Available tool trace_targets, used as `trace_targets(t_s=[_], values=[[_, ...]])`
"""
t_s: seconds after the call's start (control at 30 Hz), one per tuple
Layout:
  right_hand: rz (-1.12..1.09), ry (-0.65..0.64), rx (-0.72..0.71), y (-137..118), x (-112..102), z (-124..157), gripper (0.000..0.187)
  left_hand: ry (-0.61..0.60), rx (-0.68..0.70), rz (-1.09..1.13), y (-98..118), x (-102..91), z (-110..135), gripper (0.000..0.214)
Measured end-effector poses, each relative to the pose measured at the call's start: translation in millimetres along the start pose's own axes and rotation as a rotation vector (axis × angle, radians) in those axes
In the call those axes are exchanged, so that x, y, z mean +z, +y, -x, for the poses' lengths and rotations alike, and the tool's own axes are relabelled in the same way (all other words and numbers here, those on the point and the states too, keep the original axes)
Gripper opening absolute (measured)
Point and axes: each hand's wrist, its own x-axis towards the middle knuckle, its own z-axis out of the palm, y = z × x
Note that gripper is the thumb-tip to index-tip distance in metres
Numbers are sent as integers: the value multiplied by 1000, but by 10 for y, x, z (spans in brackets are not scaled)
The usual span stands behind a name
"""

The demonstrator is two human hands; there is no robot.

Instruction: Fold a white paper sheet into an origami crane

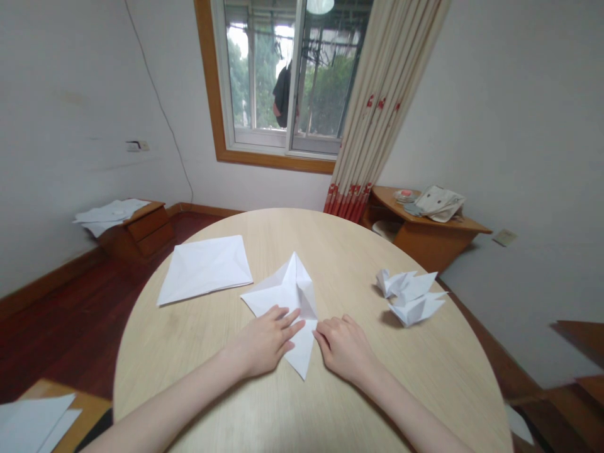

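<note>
A partly folded sheet of white paper (278,283) lies on the round table in front of me, with a raised, creased flap on its right side and one point towards me. My left hand (268,340) rests on the lower part of this sheet, fingers spread and palm down. At the sheet's right corner, my right hand (343,346) is closed, its thumb and curled forefinger pinching the paper edge. Part of the lower sheet is hidden under my left hand. Folded white paper figures (415,305) with pointed tips stand to the right of my hands.
A stack of white paper (205,267) lies at the table's back left. The round wooden table (302,415) has a curved edge. More paper (111,212) lies on a low cabinet at left, and loose sheets (35,418) at bottom left. A corner shelf (429,239) holds a cloth bag (438,202).
</note>
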Motion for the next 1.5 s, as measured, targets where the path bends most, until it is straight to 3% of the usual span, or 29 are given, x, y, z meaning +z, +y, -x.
trace_targets(t_s=[0.3,0.83,1.3,1.5], values=[[4,-68,-118,-36,-53,42,25,-6,-14,15,-4,12,-6,45],[-26,-177,-260,-261,-158,164,24,109,14,66,-44,151,-8,43],[-47,-181,-355,-300,-167,228,22,83,13,55,-49,121,-6,43],[-159,-190,-351,-236,-175,201,26,65,6,57,-42,104,-1,44]])
